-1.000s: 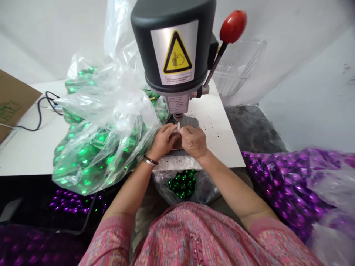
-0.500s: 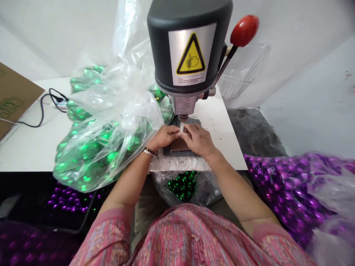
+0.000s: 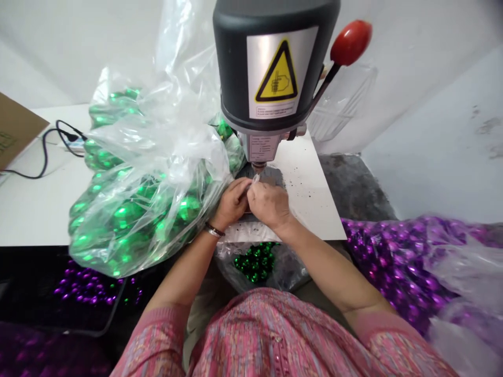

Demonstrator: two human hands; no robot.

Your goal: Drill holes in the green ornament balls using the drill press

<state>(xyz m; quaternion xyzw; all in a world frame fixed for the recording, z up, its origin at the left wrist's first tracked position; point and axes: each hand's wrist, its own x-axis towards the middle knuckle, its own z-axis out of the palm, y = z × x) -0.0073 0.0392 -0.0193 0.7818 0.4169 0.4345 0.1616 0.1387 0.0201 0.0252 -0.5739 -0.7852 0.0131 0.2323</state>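
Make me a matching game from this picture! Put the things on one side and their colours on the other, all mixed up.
Things:
1. Knob on the bench drill's lever
2. Warning triangle
3. Big bag of beads on the table
4. Bench drill's head

Colours:
A. Green
B. Black
C. Red
D. Yellow

Pairs: 1-C, 2-D, 3-A, 4-B

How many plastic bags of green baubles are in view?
2: a large clear bag on the white table beside the drill press, and a smaller bag below the table's edge. Others may be hidden.
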